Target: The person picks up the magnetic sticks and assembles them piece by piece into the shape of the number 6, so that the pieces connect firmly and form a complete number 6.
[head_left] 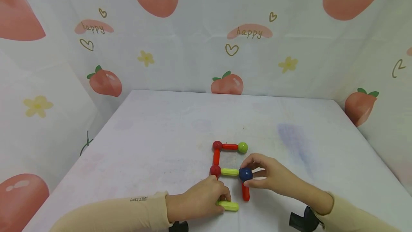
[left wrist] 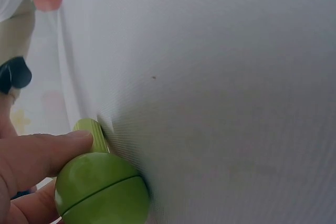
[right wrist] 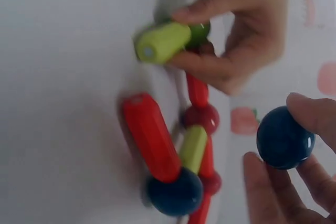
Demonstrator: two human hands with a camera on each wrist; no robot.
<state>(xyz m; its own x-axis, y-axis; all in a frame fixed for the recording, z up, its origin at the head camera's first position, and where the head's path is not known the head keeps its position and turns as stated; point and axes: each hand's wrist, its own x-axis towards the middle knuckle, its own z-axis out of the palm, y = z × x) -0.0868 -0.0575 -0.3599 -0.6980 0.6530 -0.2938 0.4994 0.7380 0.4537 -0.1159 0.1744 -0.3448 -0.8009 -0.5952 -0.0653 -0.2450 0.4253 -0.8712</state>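
My left hand (head_left: pixel 207 196) pinches a yellow-green rod (head_left: pixel 229 206) between thumb and fingers, close to the green ball (left wrist: pixel 102 192) at its end. My right hand (head_left: pixel 273 174) grips a blue ball (right wrist: pixel 283 137) in its fingertips. A second blue ball (right wrist: pixel 176 192) sits on the table, joined to a red rod (right wrist: pixel 149 137) and another yellow-green rod (head_left: pixel 230 172). That rod runs to a red ball (head_left: pixel 215 170), from which a red rod (head_left: pixel 216 157) leads to a far red ball (head_left: pixel 217 145). My left hand partly hides the near end of the figure.
A red rod (head_left: pixel 230 146) ends in a green ball (head_left: pixel 243 147) at the far side of the figure. The white table (head_left: pixel 167 128) bears faint stains. Printed cloth (head_left: pixel 190 53) hangs behind it. Dark straps (head_left: pixel 304 219) show near both wrists.
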